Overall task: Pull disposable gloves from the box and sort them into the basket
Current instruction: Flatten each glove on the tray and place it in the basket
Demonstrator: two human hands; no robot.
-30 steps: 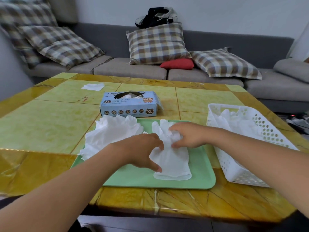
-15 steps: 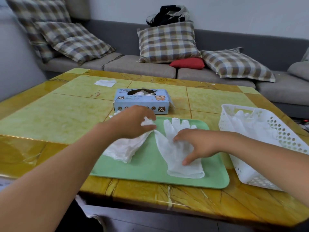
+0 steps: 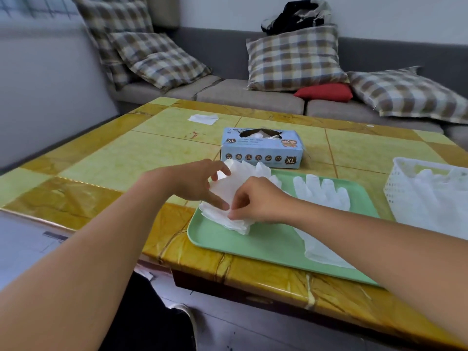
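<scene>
A pile of white disposable gloves lies on the left end of a green tray. My left hand pinches the pile's top glove from the left, and my right hand pinches its near edge. One flattened glove lies on the tray to the right, partly under my right forearm. The blue glove box, marked XL, stands behind the tray with a glove showing in its slot. A white perforated basket at the right edge holds several gloves.
The tray sits at the near edge of a yellow tiled table. A white paper scrap lies far left on it. A grey sofa with plaid cushions runs behind the table.
My right hand left the flattened glove and moved left onto the glove pile. My left hand stayed on the pile. The camera view shifted to the left.
</scene>
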